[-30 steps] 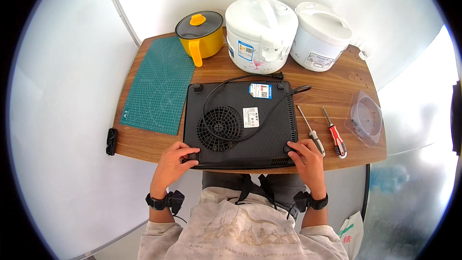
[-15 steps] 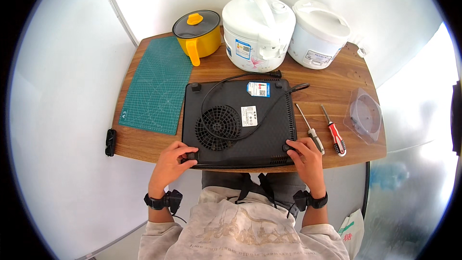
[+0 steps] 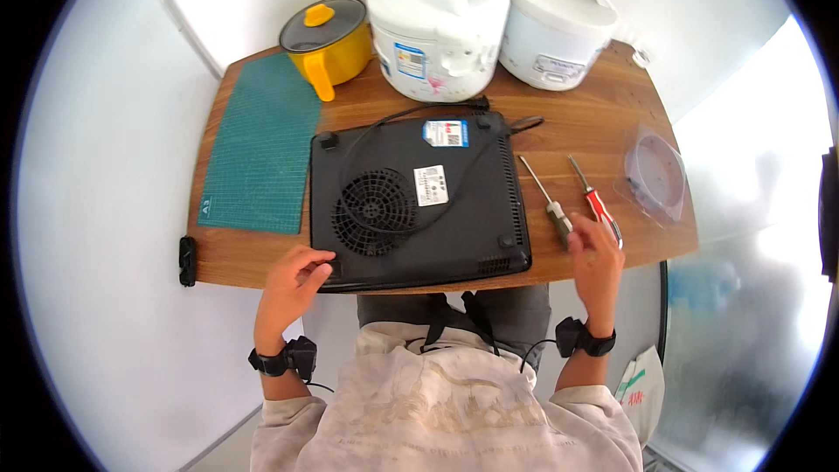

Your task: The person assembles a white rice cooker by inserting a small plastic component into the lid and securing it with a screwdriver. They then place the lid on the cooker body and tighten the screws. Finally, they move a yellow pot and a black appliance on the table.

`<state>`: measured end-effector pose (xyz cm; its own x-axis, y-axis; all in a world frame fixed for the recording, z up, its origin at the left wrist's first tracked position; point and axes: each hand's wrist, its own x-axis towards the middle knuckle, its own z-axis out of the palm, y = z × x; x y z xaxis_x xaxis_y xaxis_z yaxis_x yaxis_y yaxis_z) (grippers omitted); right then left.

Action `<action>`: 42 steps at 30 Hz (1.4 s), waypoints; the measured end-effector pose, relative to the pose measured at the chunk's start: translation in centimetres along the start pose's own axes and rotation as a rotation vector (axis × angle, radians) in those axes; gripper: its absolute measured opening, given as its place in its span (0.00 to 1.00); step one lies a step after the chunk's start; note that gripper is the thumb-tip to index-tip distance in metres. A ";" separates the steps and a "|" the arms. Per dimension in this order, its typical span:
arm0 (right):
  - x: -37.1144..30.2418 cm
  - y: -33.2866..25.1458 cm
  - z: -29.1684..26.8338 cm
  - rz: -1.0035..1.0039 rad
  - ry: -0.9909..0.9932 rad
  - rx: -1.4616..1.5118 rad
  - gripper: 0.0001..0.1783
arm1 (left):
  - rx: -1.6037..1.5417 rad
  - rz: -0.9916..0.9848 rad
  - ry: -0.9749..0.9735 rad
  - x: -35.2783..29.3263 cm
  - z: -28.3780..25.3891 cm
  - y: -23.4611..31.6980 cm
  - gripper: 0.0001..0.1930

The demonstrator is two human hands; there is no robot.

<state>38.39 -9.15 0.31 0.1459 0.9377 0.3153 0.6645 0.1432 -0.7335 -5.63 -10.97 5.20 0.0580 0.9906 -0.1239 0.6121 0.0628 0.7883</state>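
Observation:
A black induction cooker (image 3: 463, 218) lies upside down on the table, its round fan grille, small feet and labels facing up. Its black power cord (image 3: 404, 231) loops across the underside. My left hand (image 3: 295, 280) is at the near left corner, thumb and forefinger closed around the foot there, which they partly hide. Off the cooker's right side, my right hand (image 3: 597, 253) hovers by the handles of two screwdrivers, fingers bent and apart. One screwdriver has a grey-green handle (image 3: 559, 220); the other has a red handle (image 3: 600, 210), partly covered by that hand.
A yellow lidded pot (image 3: 343, 54) and two white rice cookers (image 3: 437, 44) (image 3: 555, 35) stand along the back. A green cutting mat (image 3: 253, 157) lies at left. At right sits a clear plastic container (image 3: 655, 177). A small black object (image 3: 187, 260) is at the left edge.
My right hand has let go of the cooker's near right foot and moved right to the screwdrivers. My left hand stays at the near left corner. The whole view has shifted somewhat.

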 end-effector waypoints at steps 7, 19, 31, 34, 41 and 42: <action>-1.0 2.9 -3.7 0.252 0.133 -0.269 0.18 | 0.034 -0.026 -0.005 0.5 0.1 0.2 0.10; -0.8 6.0 -3.1 0.255 0.044 -0.366 0.25 | 0.164 0.246 0.015 1.8 2.4 6.0 0.09; -1.7 2.7 -1.9 -0.018 0.130 -0.274 0.20 | 0.232 0.494 -0.227 3.5 10.6 10.8 0.14; -1.5 1.8 -0.8 -0.043 0.050 -0.287 0.21 | 0.205 0.568 -0.264 4.5 12.4 11.9 0.14; -1.5 3.7 1.1 -0.074 -0.043 -0.390 0.19 | 0.296 0.749 -0.180 6.8 16.8 12.0 0.15; -1.6 3.8 1.1 -0.080 -0.048 -0.413 0.19 | 0.334 0.759 -0.192 7.1 17.4 11.5 0.17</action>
<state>39.84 -9.80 -3.64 0.0535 0.9439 0.3258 0.9116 0.0869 -0.4017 15.57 -5.35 2.93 0.6613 0.7099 0.2422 0.5522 -0.6793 0.4834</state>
